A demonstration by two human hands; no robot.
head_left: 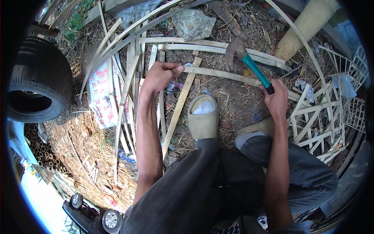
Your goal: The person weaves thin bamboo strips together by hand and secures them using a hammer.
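A bamboo strip (222, 74) is being held lengthwise above the littered ground, in front of the slippers (204, 119). Its left end is being pinched between the thumb and curled fingers of the left hand (163, 75). A claw hammer (255, 69) is being gripped near the black end of its green handle by the right hand (277, 96), whose fingers are being closed around it; the strip's right end is being brought up against those fingers, though whether it is also being gripped cannot be told. The hammer's rusty head is being pointed away from the body, beyond the strip. A wider slat (180, 107) is being crossed by the strip near the left hand. A pale rock (193, 24) is being seen farther out, and a tyre (41, 74) is being shown at far left.
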